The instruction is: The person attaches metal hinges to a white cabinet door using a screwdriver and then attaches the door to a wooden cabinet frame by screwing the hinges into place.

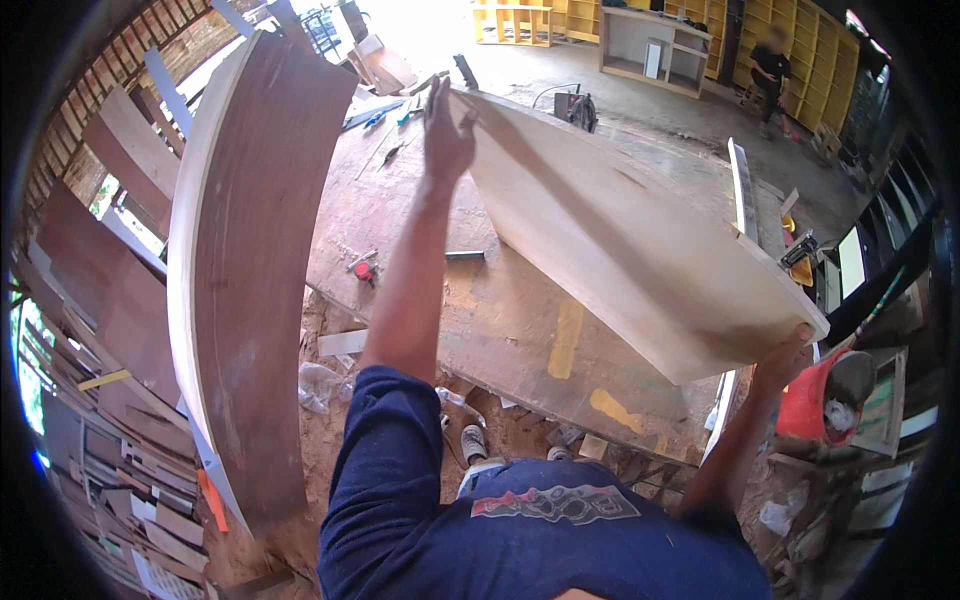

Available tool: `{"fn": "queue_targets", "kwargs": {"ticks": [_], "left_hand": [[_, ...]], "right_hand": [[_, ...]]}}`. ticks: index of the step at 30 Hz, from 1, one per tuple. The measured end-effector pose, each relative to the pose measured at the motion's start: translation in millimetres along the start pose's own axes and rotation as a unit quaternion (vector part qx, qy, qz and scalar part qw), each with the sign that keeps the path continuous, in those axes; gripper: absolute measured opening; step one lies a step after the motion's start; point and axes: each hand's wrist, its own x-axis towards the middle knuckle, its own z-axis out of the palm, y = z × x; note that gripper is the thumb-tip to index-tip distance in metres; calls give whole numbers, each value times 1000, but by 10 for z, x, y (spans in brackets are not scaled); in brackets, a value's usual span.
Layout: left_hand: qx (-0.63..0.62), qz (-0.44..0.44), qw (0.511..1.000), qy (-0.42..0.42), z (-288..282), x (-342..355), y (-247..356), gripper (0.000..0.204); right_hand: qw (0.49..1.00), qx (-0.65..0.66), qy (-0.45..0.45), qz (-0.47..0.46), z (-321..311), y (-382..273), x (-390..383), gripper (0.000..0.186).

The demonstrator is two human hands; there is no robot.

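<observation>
Plywood panel (640, 250) tilted — long axis left hand (447, 135) to right hand (785, 360).

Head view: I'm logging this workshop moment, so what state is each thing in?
Pale board: lifted and tilted above the workbench, held at two edges.
Left hand: gripping the board's far edge.
Right hand: gripping the board's near corner.
Workbench: bare wood top with yellow paint marks.
Dark panel: standing upright on the left.
Yellow shelves: standing, compartments look empty.
</observation>
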Motion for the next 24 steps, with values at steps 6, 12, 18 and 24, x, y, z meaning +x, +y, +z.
{"fn": "queue_targets", "kwargs": {"ticks": [6, 12, 18, 24], "left_hand": [[47, 33, 986, -159, -343, 520, -358, 43], [-2, -19, 972, -235, -562, 807, -336, 38], [28, -19, 958, -285, -646, 868, -386, 33], [-15, -2, 977, -214, -593, 620, -521, 26]], "right_hand": [[999, -32, -2, -5, -22, -66, -160, 73], [989, -124, 77, 31, -43, -162, -338, 73], [994, -53, 99, -5, 119, -232, -323, 69], [990, -108, 80, -30, -28, -49, -197, 72]]}}
